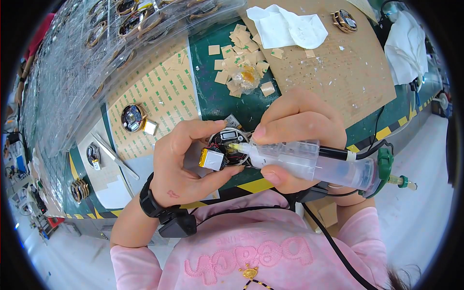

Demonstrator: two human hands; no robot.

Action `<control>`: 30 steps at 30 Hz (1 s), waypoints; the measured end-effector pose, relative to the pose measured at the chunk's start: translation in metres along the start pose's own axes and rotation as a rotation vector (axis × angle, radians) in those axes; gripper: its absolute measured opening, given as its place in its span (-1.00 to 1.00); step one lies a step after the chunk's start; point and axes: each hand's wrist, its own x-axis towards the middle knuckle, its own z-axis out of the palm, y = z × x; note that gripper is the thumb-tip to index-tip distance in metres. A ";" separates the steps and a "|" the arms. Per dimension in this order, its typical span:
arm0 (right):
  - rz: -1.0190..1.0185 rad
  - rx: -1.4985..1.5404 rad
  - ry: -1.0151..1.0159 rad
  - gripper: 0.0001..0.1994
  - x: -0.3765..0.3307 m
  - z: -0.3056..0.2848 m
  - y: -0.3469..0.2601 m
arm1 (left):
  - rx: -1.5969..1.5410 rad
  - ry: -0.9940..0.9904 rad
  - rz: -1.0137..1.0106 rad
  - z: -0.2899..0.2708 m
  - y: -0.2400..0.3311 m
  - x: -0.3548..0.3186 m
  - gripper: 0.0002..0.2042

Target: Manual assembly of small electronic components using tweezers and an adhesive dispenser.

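Note:
My left hand (176, 162) pinches a round watch case (238, 133) by its rim, between thumb and fingers. The case is turned with its inner electronics facing up. A small silver battery with a yellow edge (212, 160) hangs out at its left side. In my right hand (302, 121) lies a clear dispensing syringe (295, 158) with a green cap at its back end, held nearly level. The syringe's yellowish tip (235, 146) reaches inside the case; whether it touches the parts there, I cannot tell.
Another opened watch case with battery (132, 118) sits on a printed adhesive sheet (166, 92). White tweezers (115, 155) lie at left, near stacked clear trays (72, 82). Small tan squares (241, 46) are piled behind; a white cloth (286, 26) and another watch case (344, 21) rest on brown board.

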 end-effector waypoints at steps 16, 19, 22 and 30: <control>-0.026 -0.022 0.016 -0.70 -0.001 0.001 0.001 | -0.007 -0.010 -0.025 -0.001 0.000 -0.001 -0.46; -0.038 -0.022 0.024 -0.70 -0.001 0.002 0.002 | 0.000 -0.008 -0.016 -0.001 0.001 0.000 -0.46; -0.039 -0.050 0.030 -0.70 -0.001 0.002 0.001 | 0.009 -0.011 -0.026 -0.002 0.001 0.000 -0.45; -0.051 -0.029 0.057 -0.60 -0.006 -0.008 0.001 | 0.036 0.016 -0.056 -0.001 0.002 0.000 -0.46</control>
